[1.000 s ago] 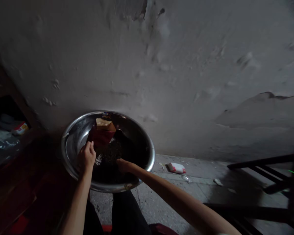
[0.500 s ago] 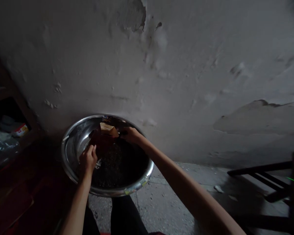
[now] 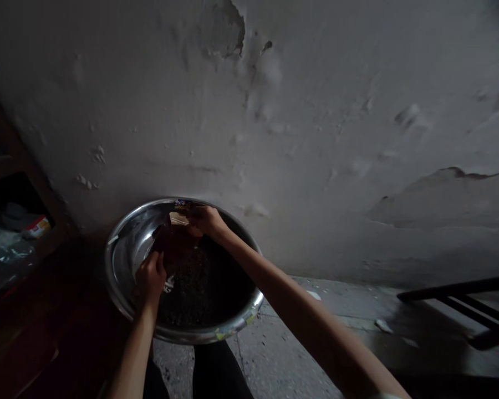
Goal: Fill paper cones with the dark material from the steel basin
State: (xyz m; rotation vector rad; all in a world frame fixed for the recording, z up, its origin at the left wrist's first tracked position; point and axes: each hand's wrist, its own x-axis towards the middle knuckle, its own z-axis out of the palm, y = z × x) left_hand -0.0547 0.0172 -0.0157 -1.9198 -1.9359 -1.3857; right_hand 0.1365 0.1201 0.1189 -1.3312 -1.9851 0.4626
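A wide, shiny metal basin point(image 3: 115, 271) holds dark, loose, crumbly material point(image 3: 191, 296). Over its left half is a dark red bag point(image 3: 172, 246) with a tan inner side showing at its mouth point(image 3: 178, 219). My left hand point(image 3: 150, 275) is closed on the bag's near left edge, thumb on top. At the bag's mouth my right hand point(image 3: 208, 223) is curled, its fingers bent over the tan part. Whatever those fingers hold is hidden in shadow. A small white patch point(image 3: 168, 284) shows beside my left hand.
Behind the basin rises a grey wall point(image 3: 307, 138) with peeling plaster. A shelf point(image 3: 45, 235) with clear plastic bags point(image 3: 6, 252) and a red-and-yellow packet point(image 3: 37, 226) stands at left. Dark wooden bars point(image 3: 461, 291) lie low at right above the concrete floor point(image 3: 270, 349).
My right hand has moved left and slightly up, from beside the bag's mouth to over it. My left hand still grips the bag. The view has shifted a little.
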